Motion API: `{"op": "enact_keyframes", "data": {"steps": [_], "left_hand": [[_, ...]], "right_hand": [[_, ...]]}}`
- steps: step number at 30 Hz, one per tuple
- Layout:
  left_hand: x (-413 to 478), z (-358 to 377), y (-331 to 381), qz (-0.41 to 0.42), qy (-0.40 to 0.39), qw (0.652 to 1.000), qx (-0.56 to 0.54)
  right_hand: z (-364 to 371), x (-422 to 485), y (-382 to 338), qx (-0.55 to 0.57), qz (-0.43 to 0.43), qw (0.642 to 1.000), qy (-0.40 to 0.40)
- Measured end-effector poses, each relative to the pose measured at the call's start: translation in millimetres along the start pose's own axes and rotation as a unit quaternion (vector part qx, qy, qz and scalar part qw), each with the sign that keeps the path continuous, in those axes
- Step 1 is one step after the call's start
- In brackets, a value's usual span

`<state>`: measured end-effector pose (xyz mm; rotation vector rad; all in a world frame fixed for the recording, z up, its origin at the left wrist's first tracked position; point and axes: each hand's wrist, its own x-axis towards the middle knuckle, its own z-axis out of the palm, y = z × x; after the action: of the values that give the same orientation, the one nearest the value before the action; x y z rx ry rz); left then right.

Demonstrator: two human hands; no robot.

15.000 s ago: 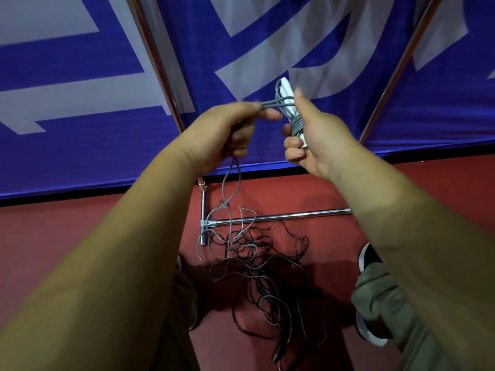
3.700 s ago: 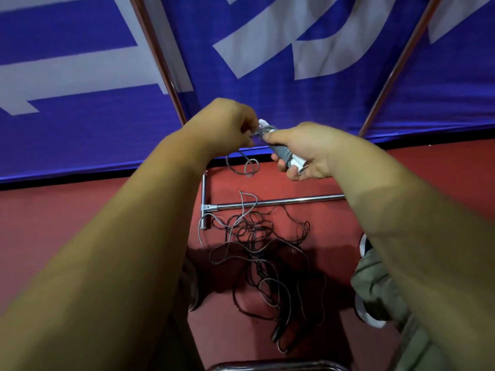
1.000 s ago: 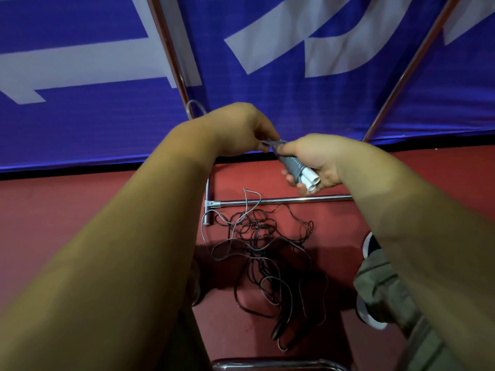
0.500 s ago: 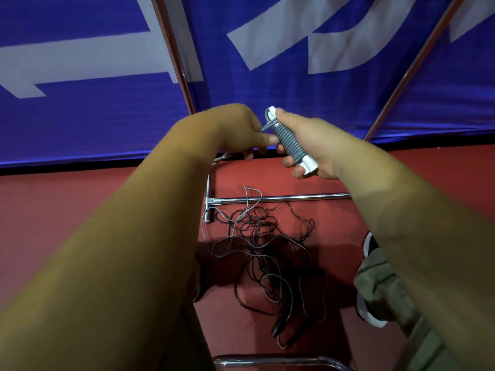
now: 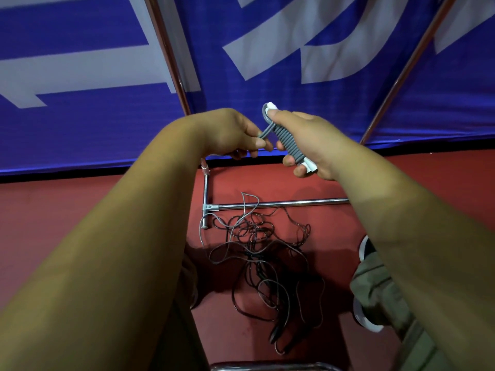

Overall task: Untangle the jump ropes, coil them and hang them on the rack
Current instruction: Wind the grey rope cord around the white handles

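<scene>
My right hand (image 5: 308, 140) grips a grey jump rope bundle (image 5: 288, 140): the cord is wound tightly round the white handles, whose ends stick out above my thumb and below my fingers. My left hand (image 5: 233, 132) pinches the free end of that grey cord (image 5: 263, 132) just left of the bundle. On the red floor below lies a tangle of grey and black jump ropes (image 5: 262, 261). The chrome rack's base bar (image 5: 281, 204) runs across the floor behind the tangle, and its slanted uprights (image 5: 171, 65) rise against the banner.
A blue and white banner (image 5: 294, 49) forms the wall behind the rack. My shoes and trouser leg (image 5: 375, 287) are at the lower right. A chrome bar (image 5: 267, 366) crosses the bottom edge of the view.
The last loose cord has been wound onto the handles. In the last second my right hand lifted and tilted the bundle upright, and my left hand drew the cord end out to the left.
</scene>
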<state>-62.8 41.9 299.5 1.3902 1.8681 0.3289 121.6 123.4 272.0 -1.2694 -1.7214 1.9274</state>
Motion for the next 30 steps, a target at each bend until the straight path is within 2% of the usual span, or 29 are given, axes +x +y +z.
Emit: {"op": "enact_keyframes", "data": {"steps": [2, 5, 9, 14, 18, 21, 25, 28, 30], "left_hand": [[-1.0, -0.3, 2.0, 0.0, 0.01, 1.0, 0.007], [-0.6, 1.0, -0.5, 0.009, 0.015, 0.998, -0.054], [-7.3, 4.0, 7.7, 0.046, 0.065, 0.99, -0.119], [-25.0, 2.2, 7.3, 0.106, 0.083, 0.983, -0.127], [-41.8, -6.2, 7.2, 0.164, 0.059, 0.972, -0.16], [-50.0, -6.5, 11.4, 0.183, 0.039, 0.965, -0.184], [-54.4, 2.6, 18.6, 0.19, 0.042, 0.976, -0.094], [-52.2, 5.4, 22.4, 0.178, 0.102, 0.979, 0.001], [-50.9, 3.4, 23.9, 0.193, 0.147, 0.968, 0.06]], "right_hand": [[1.2, -8.9, -7.0, -0.03, -0.021, 0.999, 0.004], [4.7, -24.7, -21.4, -0.058, -0.042, 0.997, -0.005], [3.2, -45.6, -35.5, -0.081, -0.03, 0.995, -0.044], [0.9, -66.0, -46.8, -0.105, 0.024, 0.983, -0.147], [6.7, -77.8, -51.4, -0.102, 0.072, 0.962, -0.243], [8.7, -84.6, -44.3, -0.121, 0.101, 0.945, -0.285], [13.9, -87.4, -19.4, -0.156, 0.126, 0.949, -0.241], [12.1, -76.7, -11.2, -0.212, 0.101, 0.955, -0.181], [6.9, -66.2, -12.6, -0.253, 0.071, 0.955, -0.138]]}}
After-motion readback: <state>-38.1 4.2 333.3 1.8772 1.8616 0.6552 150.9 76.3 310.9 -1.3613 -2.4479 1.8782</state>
